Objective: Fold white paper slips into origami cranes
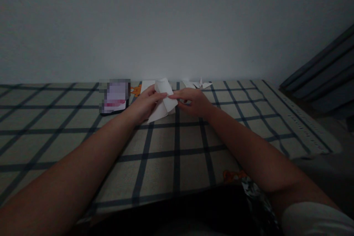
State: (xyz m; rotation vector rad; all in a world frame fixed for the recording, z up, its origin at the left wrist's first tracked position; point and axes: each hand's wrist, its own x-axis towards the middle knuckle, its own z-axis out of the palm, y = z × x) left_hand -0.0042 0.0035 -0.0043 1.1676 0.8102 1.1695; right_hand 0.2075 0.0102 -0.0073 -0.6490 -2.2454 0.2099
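A partly folded sheet of white paper is held up between my two hands, just above the checked cloth. My left hand grips its left side, thumb on the near face and the other fingers behind it. From the right, my right hand pinches the paper's edge, its thumb and forefinger close to the left thumb. One flap of the paper points down to the lower left. Parts of its far side are hidden by the fingers.
A phone with a blurred screen lies to the left. Behind my hands are a flat white paper and a folded paper crane, near the wall. The checked cloth covers the surface; a dark curtain hangs right.
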